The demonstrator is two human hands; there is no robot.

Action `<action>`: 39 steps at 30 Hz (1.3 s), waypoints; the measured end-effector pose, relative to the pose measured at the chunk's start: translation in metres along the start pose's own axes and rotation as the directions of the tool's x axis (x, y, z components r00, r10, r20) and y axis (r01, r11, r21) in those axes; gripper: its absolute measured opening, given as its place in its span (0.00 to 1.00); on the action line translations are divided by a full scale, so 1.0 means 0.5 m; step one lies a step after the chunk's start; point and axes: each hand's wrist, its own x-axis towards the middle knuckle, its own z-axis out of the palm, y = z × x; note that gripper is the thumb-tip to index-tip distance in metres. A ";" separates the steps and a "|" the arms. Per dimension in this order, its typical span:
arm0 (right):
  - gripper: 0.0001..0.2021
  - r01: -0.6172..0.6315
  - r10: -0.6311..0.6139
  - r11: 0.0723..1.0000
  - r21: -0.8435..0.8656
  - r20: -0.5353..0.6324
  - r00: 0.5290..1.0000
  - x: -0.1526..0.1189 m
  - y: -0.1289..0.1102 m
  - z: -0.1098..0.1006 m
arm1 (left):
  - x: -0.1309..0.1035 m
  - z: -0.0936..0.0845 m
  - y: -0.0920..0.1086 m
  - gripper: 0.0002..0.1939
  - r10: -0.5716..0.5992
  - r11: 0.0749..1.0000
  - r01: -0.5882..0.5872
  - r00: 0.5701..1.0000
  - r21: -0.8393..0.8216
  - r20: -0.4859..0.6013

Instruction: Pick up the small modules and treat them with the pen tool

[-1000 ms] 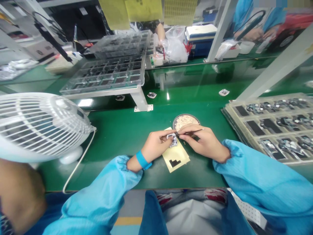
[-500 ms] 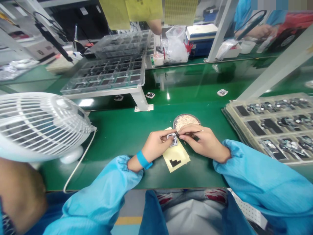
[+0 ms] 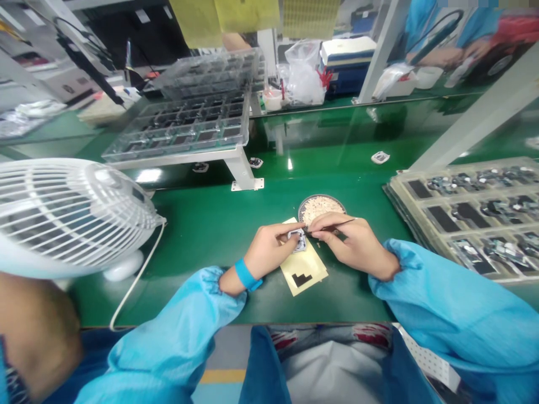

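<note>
My left hand (image 3: 272, 247) has its thumb and fingers closed on a small white and dark part (image 3: 300, 241), above a yellow sheet (image 3: 306, 265) with a black stepped patch (image 3: 301, 280) near its lower end. Pinched in my right hand (image 3: 346, 242) is a thin dark tool (image 3: 340, 224), probably tweezers, its tip close to the part's upper right edge. Whether the tip touches the part is too small to tell. Just behind the hands lies a round dish (image 3: 320, 206) of small pale pieces, partly hidden by my right fingers.
A white fan (image 3: 76, 213) with a cord stands at the left. Trays of parts (image 3: 475, 207) lie at the right, and a clear tray (image 3: 185, 126) rests on a raised shelf. White parts (image 3: 380, 157) sit on the green strip behind. Other people's arms show at the left and the back.
My right hand and the tool have shifted slightly, the tool now tilted more. The white parts on the strip behind have moved a little left. A hand at the back has moved left.
</note>
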 end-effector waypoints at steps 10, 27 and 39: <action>0.07 0.024 -0.023 0.999 -0.040 0.019 1.000 -0.001 -0.005 -0.003 | -0.001 -0.001 0.002 0.20 0.000 1.000 0.000 1.000 0.000 0.000; 0.05 -0.052 0.052 0.999 -0.013 0.014 0.999 0.001 0.004 -0.004 | -0.004 -0.002 0.020 0.17 0.063 0.992 -0.061 0.998 0.111 -0.016; 0.04 -0.094 0.094 0.994 -0.052 -0.007 0.996 -0.002 -0.005 -0.006 | -0.002 0.005 0.011 0.12 0.004 0.998 -0.005 1.000 -0.061 -0.010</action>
